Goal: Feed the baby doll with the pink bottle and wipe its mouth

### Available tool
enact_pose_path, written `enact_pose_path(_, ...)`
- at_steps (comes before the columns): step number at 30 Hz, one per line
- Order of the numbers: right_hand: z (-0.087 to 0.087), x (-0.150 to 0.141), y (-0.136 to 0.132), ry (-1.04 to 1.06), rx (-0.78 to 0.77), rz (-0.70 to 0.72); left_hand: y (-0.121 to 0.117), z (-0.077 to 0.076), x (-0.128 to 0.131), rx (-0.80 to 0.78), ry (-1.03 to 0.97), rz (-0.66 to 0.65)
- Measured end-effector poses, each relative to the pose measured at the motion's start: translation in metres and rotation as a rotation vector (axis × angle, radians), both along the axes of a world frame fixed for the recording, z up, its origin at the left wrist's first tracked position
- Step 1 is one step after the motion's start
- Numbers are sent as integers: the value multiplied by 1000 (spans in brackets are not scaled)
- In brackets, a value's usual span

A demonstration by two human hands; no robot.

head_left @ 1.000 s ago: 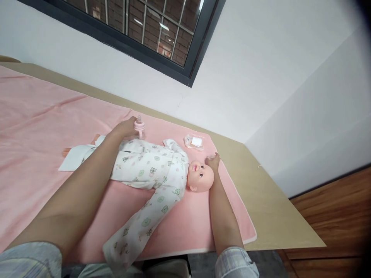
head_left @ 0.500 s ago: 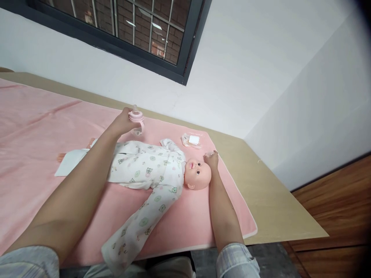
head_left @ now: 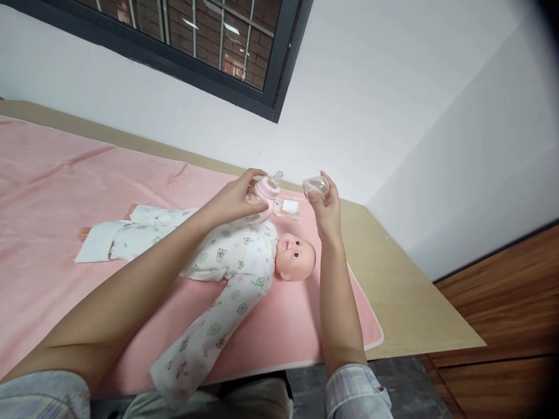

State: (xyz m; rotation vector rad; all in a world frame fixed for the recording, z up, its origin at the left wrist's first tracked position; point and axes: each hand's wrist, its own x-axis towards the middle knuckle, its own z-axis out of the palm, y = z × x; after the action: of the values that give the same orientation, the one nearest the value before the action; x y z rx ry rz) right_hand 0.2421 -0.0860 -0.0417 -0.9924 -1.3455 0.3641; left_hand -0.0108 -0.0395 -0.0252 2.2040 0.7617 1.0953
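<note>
A pink-collared baby bottle [head_left: 267,189] with a clear teat is gripped in my left hand [head_left: 242,201], tilted a little to the right above the doll's chest. My right hand [head_left: 326,206] holds a clear bottle cap [head_left: 316,185] by its sides, apart from the teat. Below them a baby doll [head_left: 297,256] lies on its back in white printed clothes [head_left: 236,244], head to the right. One long sleeve stretches toward me over the table's front edge. My left forearm covers part of the doll's middle.
A pink blanket [head_left: 271,326] lies under the doll on a tan table [head_left: 393,291]. Near the doll's head is a small clear packet [head_left: 288,207] with a white label. A white wall and a barred window [head_left: 218,46] stand behind; wooden panels [head_left: 502,308] are at the right.
My left hand has brought the bottle rightward, from beside the doll's body to near its upper chest. My right hand has raised the clear cap from beside the doll's head toward the bottle.
</note>
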Motion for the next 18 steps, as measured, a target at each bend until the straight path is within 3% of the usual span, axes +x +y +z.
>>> enact_pose_path(3, 11, -31, -17, -44, 32, 51, -18, 3, 5, 47, 74, -31)
enact_pose_path(6, 9, -48, -21, -93, 14, 68, -26, 5, 8, 67, 103, -55)
enact_pose_path(12, 3, -62, -23, -154, -45, 152, -28, 4, 9, 92, 104, -33)
enact_pose_path(18, 2, -73, -30, -95, -109, 240, -28, 4, 11, 156, 111, 71)
